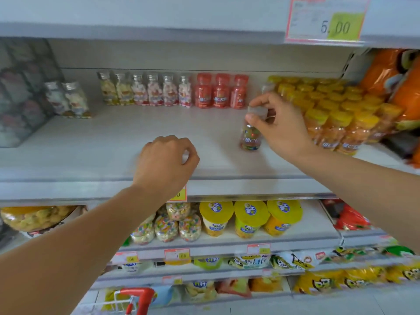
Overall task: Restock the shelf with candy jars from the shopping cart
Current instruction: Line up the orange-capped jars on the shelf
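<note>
1. Shop aisle on my feed; the white shelf [91,142] is bare across its middle, with silver-capped jars [145,89] and red jars [220,92] lined along the back and yellow jars [329,110] packed tight on the right; I'd guess that open patch is what needs filling.
2. The right hand [279,130] pinches a jar [250,137] by its grey cap from above; the jar is upright, just beside the yellow block and out in front of the red row; holding it by the cap probably lets it go down straight without knocking its neighbours; too blurry to say if its base touches the shelf.
3. The left hand [166,160] hovers over the shelf's front edge, fingers curled in, nothing visible in it; well apart from the right, likely just out of the way.
4. The cart [138,296] shows only a red handle at the bottom; its contents are out of view.
</note>
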`<state>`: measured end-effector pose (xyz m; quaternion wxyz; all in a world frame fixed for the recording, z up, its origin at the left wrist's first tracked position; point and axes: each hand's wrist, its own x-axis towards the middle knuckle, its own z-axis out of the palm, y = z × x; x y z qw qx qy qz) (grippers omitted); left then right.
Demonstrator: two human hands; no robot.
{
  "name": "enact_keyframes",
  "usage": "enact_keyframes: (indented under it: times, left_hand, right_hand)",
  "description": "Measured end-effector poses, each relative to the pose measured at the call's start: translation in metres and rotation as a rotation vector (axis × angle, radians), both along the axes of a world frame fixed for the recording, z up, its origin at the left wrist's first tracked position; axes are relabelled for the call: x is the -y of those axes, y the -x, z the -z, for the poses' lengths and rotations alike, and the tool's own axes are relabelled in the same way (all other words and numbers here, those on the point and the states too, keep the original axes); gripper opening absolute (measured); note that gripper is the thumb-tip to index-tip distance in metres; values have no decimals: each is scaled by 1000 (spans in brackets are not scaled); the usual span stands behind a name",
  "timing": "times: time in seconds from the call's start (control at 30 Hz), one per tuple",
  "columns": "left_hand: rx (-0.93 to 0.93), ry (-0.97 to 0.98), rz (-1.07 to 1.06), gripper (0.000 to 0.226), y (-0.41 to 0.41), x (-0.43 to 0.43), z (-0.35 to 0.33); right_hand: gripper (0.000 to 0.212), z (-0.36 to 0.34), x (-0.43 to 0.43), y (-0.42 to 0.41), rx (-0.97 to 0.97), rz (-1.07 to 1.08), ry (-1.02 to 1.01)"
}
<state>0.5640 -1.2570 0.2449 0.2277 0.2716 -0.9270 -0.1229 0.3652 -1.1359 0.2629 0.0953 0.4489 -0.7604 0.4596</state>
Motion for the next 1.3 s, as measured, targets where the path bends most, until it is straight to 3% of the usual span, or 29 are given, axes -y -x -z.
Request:
enact_keyframes:
  times: [0.23, 0.4, 0.57, 0.67, 0.77, 0.83, 0.93, 1.03, 1.13, 1.3]
  left_hand:
    - [60, -231, 117, 40, 66, -18, -9]
    - [90, -372, 52, 51, 107, -28, -8]
    - [46, -375, 5, 45, 132, -27, -6]
    - [65, -351, -18, 42, 152, -27, -7]
    - [69, -389, -36, 55, 169, -27, -8]
    - [45, -415, -46, 59, 176, -28, -8]
    - [7, -422, -70, 54, 184, -30, -7]
    - [-20, -424, -92, 50, 190, -35, -7]
    - [-32, -414, -128, 31, 196, -40, -10]
    - [-11, -433, -135, 34, 205, -43, -12]
  right_hand:
    - [42, -14, -15, 8, -243, 15, -213]
    - [20, 5, -66, 14, -362, -12, -124]
    - [46, 27, -89, 22, -340, -104, -342]
    - [39, 25, -92, 26, -429, -129, -233]
    - [27, 12, -91, 37, -582, -27, -76]
    - [40, -1, -89, 49, -645, 84, -129]
    - [68, -18, -83, 65, -547, 118, -415]
    - [76, -27, -76, 76, -427, 126, -595]
    - [73, -25, -74, 79, -450, 146, -640]
    - [72, -21, -76, 77, -490, 170, -616]
